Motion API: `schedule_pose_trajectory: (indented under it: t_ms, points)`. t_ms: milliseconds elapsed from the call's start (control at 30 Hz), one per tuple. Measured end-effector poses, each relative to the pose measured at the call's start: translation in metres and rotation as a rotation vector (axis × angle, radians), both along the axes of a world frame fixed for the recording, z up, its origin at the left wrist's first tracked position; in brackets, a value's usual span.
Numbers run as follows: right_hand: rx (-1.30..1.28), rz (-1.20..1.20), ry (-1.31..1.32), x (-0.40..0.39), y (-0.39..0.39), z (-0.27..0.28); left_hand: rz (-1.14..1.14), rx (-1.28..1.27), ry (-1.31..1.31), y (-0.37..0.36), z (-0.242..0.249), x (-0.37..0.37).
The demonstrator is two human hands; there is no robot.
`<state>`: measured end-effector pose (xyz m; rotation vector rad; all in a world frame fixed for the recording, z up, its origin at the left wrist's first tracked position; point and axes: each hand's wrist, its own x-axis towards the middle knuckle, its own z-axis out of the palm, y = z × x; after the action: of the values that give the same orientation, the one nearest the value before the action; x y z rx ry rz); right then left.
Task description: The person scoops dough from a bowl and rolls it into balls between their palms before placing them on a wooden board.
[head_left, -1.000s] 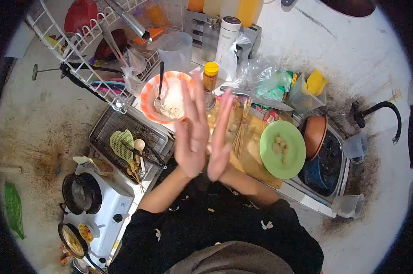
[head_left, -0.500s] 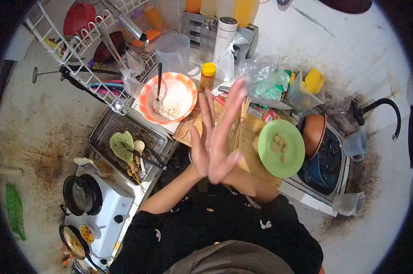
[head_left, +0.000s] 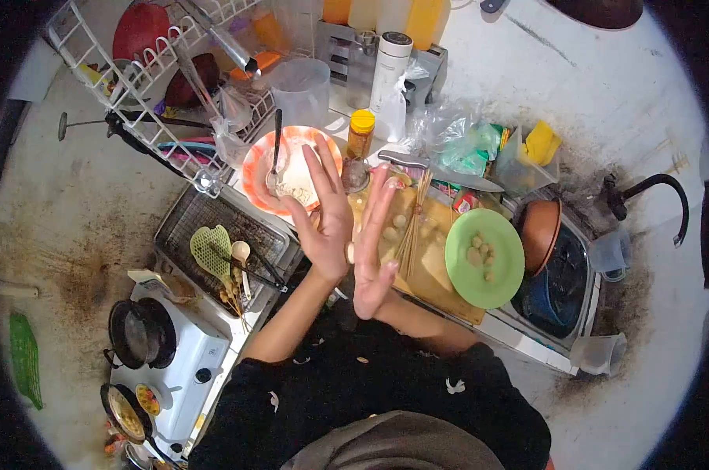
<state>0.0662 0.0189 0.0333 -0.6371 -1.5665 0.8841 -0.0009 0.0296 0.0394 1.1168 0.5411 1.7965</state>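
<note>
Both of my hands are raised over the counter's front edge, fingers stretched out and palms facing. A small pale ball [head_left: 350,252] shows between the palms of my left hand [head_left: 328,231] and my right hand [head_left: 374,254]. Behind my left hand is an orange-and-white bowl [head_left: 256,176] of white powder with a spoon [head_left: 277,149] in it. On the wooden board [head_left: 437,294] behind my right hand lie thin sticks [head_left: 417,215] and several pale balls [head_left: 400,221]. A green plate [head_left: 487,294] on the right holds several small balls [head_left: 476,255].
A knife [head_left: 464,178] lies behind the board, near a yellow-lidded jar [head_left: 360,135] and plastic bags [head_left: 456,141]. The sink [head_left: 570,274] is at right. At left are a wire-rack tray [head_left: 183,227] with utensils and a stove [head_left: 194,333] with pans. A dish rack [head_left: 146,117] stands back left.
My palms have moved apart, and the small ball between them now shows. My left hand is shifted left, my right hand's fingers have come down, and more balls on the board are visible.
</note>
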Motion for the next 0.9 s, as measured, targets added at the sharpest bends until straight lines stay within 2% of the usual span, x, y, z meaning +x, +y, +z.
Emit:
schedule_pose_trajectory:
  t_ms: [67, 100, 133, 200, 233, 333, 367, 400, 433, 467, 500, 533, 567, 600, 633, 667, 700, 733, 767, 800, 833, 867, 900]
  points:
    - [-0.02, -0.002, -0.054, 0.0, 0.001, -0.014, -0.265, 0.036, -0.277, -0.009, 0.008, -0.002]
    - [-0.024, -0.004, -0.055, 0.001, 0.001, -0.018, -0.31, -0.007, -0.365, -0.012, 0.007, 0.003]
    - [0.063, -0.027, -0.112, 0.001, 0.0, -0.018, -0.314, -0.01, -0.367, -0.017, 0.005, 0.009]
    - [0.243, -0.069, -0.227, 0.002, 0.001, -0.018, -0.332, -0.305, -0.029, -0.023, -0.003, 0.017]
    - [0.33, -0.09, -0.282, 0.002, 0.001, -0.019, -0.334, -0.307, -0.029, -0.021, -0.01, 0.016]
    - [0.594, -0.157, -0.447, 0.002, 0.001, -0.02, -0.534, -0.203, -0.381, -0.007, -0.048, 0.003]
    - [0.589, -0.201, -0.59, 0.005, 0.004, -0.033, -0.596, -0.169, -0.5, -0.004, -0.056, -0.002]
    - [0.589, -0.201, -0.59, 0.015, 0.009, -0.04, -0.656, -0.13, -0.619, -0.001, -0.062, -0.004]
    - [0.463, -0.212, -0.725, 0.023, 0.016, -0.032, -0.667, -0.311, -0.813, -0.005, -0.031, 0.002]
    - [0.331, -0.224, -0.857, 0.028, 0.023, -0.025, -0.667, -0.313, -0.815, -0.008, -0.034, 0.005]
    - [0.286, -0.24, -0.739, 0.026, 0.032, -0.017, -0.647, -0.386, -0.555, -0.012, -0.039, 0.008]
    - [0.285, -0.245, -0.74, 0.022, 0.028, -0.014, -0.621, -0.451, -0.294, -0.013, -0.041, 0.012]
    - [0.228, -0.236, -0.691, 0.014, 0.021, -0.013, -0.383, -0.183, -0.174, -0.012, -0.037, 0.025]
    - [0.172, -0.226, -0.64, 0.009, 0.012, -0.014, -0.385, -0.183, -0.172, -0.014, -0.039, 0.037]
    - [0.23, -0.079, -0.624, 0.008, 0.002, -0.022, -0.177, 0.119, -0.308, -0.017, -0.045, 0.049]
    - [0.23, -0.08, -0.623, 0.009, -0.005, -0.034, 0.036, 0.42, -0.439, -0.017, -0.056, 0.054]
    - [0.304, -0.081, -0.662, 0.013, -0.01, -0.048, -0.227, -0.422, -0.481, 0.0, -0.13, 0.016]
    - [0.376, -0.08, -0.7, 0.016, -0.012, -0.059, -0.227, -0.424, -0.48, -0.003, -0.108, 0.008]
    - [0.446, -0.23, -0.743, 0.019, -0.002, -0.063, -0.409, -0.416, -0.495, -0.008, -0.063, 0.003]
    - [0.445, -0.226, -0.744, 0.023, 0.008, -0.057, -0.59, -0.406, -0.51, -0.011, -0.039, 0.001]
    - [0.29, -0.256, -0.607, 0.026, 0.016, -0.047, -0.634, -0.47, -0.633, -0.017, -0.042, 0.005]
    - [0.139, -0.287, -0.469, 0.028, 0.019, -0.037, -0.636, -0.47, -0.634, -0.025, -0.043, 0.012]
    - [0.18, -0.292, -0.419, 0.028, 0.019, -0.031, -0.529, -0.576, -0.333, -0.032, -0.043, 0.019]
